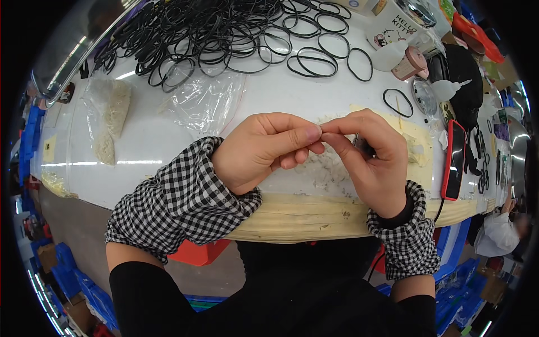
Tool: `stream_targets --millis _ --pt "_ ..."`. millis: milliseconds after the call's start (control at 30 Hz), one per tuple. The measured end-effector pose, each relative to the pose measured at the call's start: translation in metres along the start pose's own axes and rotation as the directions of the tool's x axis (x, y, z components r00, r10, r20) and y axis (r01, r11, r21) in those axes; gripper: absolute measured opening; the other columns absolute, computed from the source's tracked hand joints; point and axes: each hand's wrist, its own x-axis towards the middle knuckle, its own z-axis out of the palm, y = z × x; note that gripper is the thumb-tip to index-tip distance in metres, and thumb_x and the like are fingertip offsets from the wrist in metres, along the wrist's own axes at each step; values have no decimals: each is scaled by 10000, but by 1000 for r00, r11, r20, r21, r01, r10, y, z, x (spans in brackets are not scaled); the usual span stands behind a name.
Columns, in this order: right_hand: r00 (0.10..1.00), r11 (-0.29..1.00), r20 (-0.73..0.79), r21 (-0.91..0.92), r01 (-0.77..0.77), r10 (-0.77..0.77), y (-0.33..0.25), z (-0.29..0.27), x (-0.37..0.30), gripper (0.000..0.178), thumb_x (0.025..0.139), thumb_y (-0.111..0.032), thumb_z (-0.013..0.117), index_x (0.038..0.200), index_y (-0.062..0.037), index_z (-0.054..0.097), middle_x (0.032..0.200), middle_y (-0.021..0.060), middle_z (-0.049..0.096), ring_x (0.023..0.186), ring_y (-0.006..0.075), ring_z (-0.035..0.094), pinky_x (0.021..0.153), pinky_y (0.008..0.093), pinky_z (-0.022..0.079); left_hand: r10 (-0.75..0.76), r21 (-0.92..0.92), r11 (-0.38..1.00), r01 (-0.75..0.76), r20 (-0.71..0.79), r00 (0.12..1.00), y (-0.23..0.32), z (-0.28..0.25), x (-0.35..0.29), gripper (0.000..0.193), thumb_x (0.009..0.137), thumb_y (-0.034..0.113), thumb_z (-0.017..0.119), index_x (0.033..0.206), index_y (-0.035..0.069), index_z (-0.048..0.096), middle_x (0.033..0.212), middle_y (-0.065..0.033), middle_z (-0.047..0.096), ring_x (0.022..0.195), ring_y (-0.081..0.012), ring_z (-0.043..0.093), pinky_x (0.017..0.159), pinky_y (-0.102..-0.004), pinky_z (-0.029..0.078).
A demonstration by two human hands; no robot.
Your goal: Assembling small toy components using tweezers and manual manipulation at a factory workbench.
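Observation:
My left hand (pixel 269 147) and my right hand (pixel 368 154) meet fingertip to fingertip above the near part of the white table (pixel 151 135). Both are closed in a pinch. Whatever sits between the fingertips is too small to make out. Checkered sleeve covers (pixel 185 196) wrap both forearms. Under the hands, small pale scraps (pixel 331 174) are scattered on the tabletop. Beyond my left hand lies a clear plastic bag (pixel 205 104), flat and crumpled. A big tangled pile of thin black rubber rings (pixel 208 33) spreads over the far side, with several loose rings to its right.
At the left lies a bag of small pale pieces (pixel 112 112). Yellow tape (pixel 297 216) covers the near table edge. On the right are a red-framed phone (pixel 455 160) with a cable, a squeeze bottle (pixel 389 55), a pink jar (pixel 409 63) and a white box (pixel 393 28).

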Motion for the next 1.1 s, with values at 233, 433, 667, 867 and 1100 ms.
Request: stream_targets --millis 233,433,667,867,1100 --pt "996 992 -11 82 -91 92 -4 2 0 197 781 20 659 965 -42 691 778 50 616 601 73 523 512 194 389 68 133 989 -58 -71 995 1 4 -2 215 967 174 509 1003 -14 607 846 -42 632 653 -32 497 536 -140 395" --pt "980 976 30 84 -201 199 -14 -3 2 138 806 -14 671 941 -37 690 743 36 608 591 57 505 514 191 378 45 88 995 -38 -78 996 1 2 -2 204 959 175 525 993 -5 614 837 -38 634 646 -30 502 526 -141 391" --pt "968 941 -9 237 -242 251 -7 0 0 176 815 -25 668 990 -5 666 729 -1 595 583 28 464 500 181 353 73 113 992 -60 -109 991 1 4 -2 201 944 178 552 996 -3 621 822 -30 629 639 -31 499 521 -149 383" --pt "958 916 -14 298 -268 285 -2 1 -1 259 819 -44 663 1075 -15 650 739 -40 599 527 -9 330 473 160 267 51 151 988 -36 -96 994 3 6 -4 183 937 175 561 973 5 620 801 -22 620 636 -33 495 519 -149 378" --pt "964 908 -3 337 -250 266 -4 2 0 336 803 -20 656 1137 -13 615 770 -32 622 499 -19 292 455 152 238 7 123 992 3 -82 997 1 7 -4 208 949 226 537 867 42 584 810 -17 602 621 -33 467 521 -150 349"
